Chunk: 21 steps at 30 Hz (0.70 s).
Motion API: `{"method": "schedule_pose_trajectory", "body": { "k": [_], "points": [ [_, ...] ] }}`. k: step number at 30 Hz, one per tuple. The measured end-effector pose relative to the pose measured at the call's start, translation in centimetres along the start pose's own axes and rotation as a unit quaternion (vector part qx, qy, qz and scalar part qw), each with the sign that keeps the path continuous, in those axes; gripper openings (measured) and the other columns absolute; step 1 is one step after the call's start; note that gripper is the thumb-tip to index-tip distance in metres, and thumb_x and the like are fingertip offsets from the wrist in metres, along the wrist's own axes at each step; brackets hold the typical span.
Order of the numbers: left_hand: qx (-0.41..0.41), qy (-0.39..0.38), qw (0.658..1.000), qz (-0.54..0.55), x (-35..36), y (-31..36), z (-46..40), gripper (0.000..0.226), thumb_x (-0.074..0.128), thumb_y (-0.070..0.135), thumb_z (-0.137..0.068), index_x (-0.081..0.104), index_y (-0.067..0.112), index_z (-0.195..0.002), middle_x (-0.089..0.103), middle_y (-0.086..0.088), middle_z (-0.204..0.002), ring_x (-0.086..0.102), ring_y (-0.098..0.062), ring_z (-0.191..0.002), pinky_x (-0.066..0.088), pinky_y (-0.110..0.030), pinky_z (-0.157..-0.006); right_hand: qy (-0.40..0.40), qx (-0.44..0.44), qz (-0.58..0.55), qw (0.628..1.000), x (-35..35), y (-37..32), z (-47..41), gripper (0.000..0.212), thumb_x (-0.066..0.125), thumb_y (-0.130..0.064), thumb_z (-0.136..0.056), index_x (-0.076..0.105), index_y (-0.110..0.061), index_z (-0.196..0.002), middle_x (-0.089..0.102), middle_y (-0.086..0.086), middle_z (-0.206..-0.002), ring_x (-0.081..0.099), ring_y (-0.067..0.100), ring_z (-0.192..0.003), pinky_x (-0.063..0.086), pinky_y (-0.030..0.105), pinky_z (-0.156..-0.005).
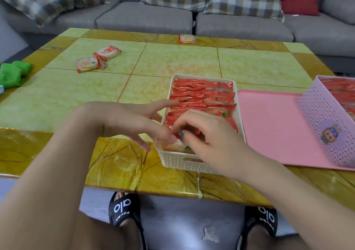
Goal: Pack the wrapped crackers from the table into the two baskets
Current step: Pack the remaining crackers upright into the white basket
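Cream basket point(184, 163) packed with red-wrapped crackers point(201, 96); right hand point(207, 134) pinches one, left hand point(134, 119) fingers spread; lilac basket point(322, 119) also filled.

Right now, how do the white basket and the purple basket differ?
The white basket stands straight on the table in front of the person; the purple basket sits on the pink tray at the right, partly out of frame. Both hands are at the white basket, the right hand curled among its crackers, the left hand open at its rim; none touches the purple one. Both hold red-wrapped crackers.
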<state>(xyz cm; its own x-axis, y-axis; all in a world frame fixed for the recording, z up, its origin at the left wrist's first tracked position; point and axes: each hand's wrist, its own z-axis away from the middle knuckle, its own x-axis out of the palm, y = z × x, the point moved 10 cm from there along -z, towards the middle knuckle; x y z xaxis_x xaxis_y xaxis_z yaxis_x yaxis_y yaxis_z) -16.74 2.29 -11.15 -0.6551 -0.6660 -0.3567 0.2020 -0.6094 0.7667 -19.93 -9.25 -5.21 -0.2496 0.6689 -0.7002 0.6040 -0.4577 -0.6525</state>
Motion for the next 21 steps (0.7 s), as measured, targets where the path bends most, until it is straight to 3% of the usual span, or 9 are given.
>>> {"method": "schedule_pose_trajectory", "body": {
  "k": [3,6,9,14,18,21],
  "points": [
    [-0.009,-0.002,1.0,-0.025,0.5,0.1,-0.1,0.1,0.089,0.037,-0.071,0.025,0.066,-0.142,0.048,0.012,-0.14,0.068,-0.01,-0.11,0.061,-0.035,-0.086,0.005,0.018,0.038,0.999,-1.0,0.2,0.0,0.013,0.063,-0.018,-0.093,0.068,-0.026,-0.102,0.065,-0.02,-0.096,0.061,0.002,-0.093,0.042,0.015,-0.077],
    [-0.021,-0.001,0.998,-0.051,1.1,0.2,-0.2,0.099,0.083,0.033,-0.08,0.017,0.059,-0.149,0.047,0.016,-0.141,0.065,-0.009,-0.113,0.061,-0.032,-0.087,-0.051,0.044,0.128,0.989,-1.7,1.4,0.6,0.021,0.063,-0.033,-0.089,0.065,-0.033,-0.11,0.061,-0.021,-0.095,0.056,-0.001,-0.089,0.045,0.022,-0.075],
    [-0.025,0.003,0.998,-0.055,1.1,0.2,-0.3,0.101,0.083,0.028,-0.08,0.016,0.056,-0.15,0.051,0.015,-0.14,0.068,-0.01,-0.108,0.061,-0.032,-0.084,-0.081,0.057,0.121,0.988,-1.6,2.1,0.9,0.017,0.065,-0.025,-0.09,0.07,-0.032,-0.105,0.059,-0.023,-0.089,0.054,-0.006,-0.082,0.041,0.019,-0.073],
    [-0.019,0.02,0.998,-0.055,0.5,0.6,0.0,0.096,0.081,0.018,-0.081,0.024,0.053,-0.149,0.054,0.016,-0.129,0.072,-0.006,-0.098,0.061,-0.029,-0.081,-0.058,0.098,0.031,0.993,-1.9,2.9,0.9,0.019,0.066,-0.013,-0.091,0.069,-0.032,-0.094,0.064,-0.024,-0.09,0.06,-0.002,-0.091,0.046,0.014,-0.074],
    [-0.021,0.015,0.999,-0.046,0.4,0.5,0.0,0.098,0.082,0.016,-0.079,0.025,0.055,-0.148,0.054,0.01,-0.135,0.072,-0.011,-0.1,0.061,-0.032,-0.082,-0.075,0.104,0.024,0.991,-0.6,3.3,0.9,0.018,0.067,-0.011,-0.088,0.072,-0.028,-0.091,0.064,-0.019,-0.091,0.061,0.002,-0.09,0.05,0.022,-0.079],
    [-0.019,0.012,0.999,-0.026,0.6,0.5,-0.1,0.098,0.087,0.031,-0.072,0.028,0.056,-0.147,0.061,0.011,-0.132,0.071,-0.011,-0.105,0.062,-0.037,-0.083,-0.091,0.114,0.023,0.989,0.1,3.7,0.8,0.019,0.067,-0.012,-0.088,0.076,-0.028,-0.092,0.063,-0.015,-0.096,0.061,0.003,-0.091,0.052,0.03,-0.084]
  ]
}}
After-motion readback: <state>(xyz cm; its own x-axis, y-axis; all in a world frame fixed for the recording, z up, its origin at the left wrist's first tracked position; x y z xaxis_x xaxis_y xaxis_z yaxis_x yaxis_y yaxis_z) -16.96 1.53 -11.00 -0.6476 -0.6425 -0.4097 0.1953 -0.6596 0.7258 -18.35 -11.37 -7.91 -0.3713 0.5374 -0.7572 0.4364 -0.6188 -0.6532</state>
